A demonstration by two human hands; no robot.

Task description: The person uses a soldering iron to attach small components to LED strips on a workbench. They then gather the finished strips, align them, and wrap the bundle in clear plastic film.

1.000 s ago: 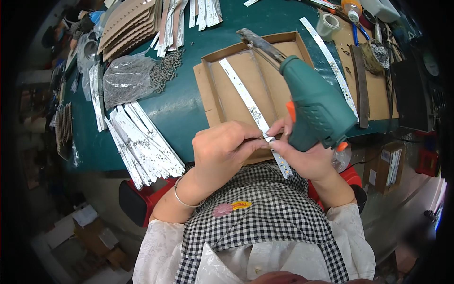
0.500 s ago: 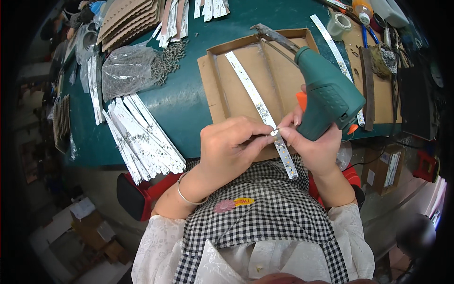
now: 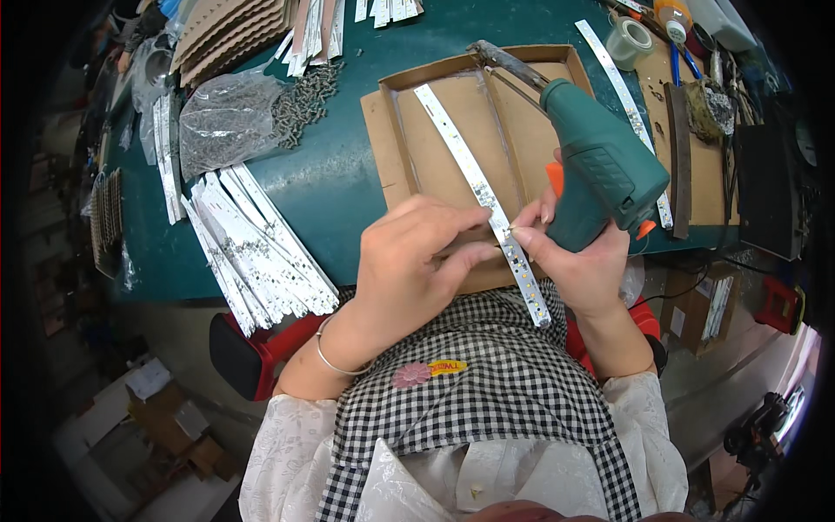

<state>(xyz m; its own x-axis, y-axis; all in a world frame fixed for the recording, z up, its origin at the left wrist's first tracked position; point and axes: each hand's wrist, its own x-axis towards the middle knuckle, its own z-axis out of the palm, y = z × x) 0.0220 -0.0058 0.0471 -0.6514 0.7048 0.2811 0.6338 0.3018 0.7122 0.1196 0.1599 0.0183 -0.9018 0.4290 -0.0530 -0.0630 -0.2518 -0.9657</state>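
My right hand (image 3: 584,268) is wrapped round the handle of a green soldering gun (image 3: 609,161) with an orange trigger. Its dark metal tip points up and away. The same hand's thumb and a fingertip meet at the right edge of a white LED circuit strip (image 3: 459,150); whether something small is between them I cannot make out. That strip slants from a cardboard tray (image 3: 390,152) toward my apron. My left hand (image 3: 417,252) is at the strip's left side, index finger and thumb apart, their tips close to its edge.
Many similar strips (image 3: 261,252) lie fanned out at the left. Behind them is a plastic bag of screws (image 3: 230,126), some spilled (image 3: 304,100). Another strip (image 3: 622,100), a tape roll (image 3: 628,43) and pliers (image 3: 683,63) are at the right.
My left finger and thumb have come apart from a pinch at the strip and drawn slightly left. My right hand keeps the soldering gun almost where it was.
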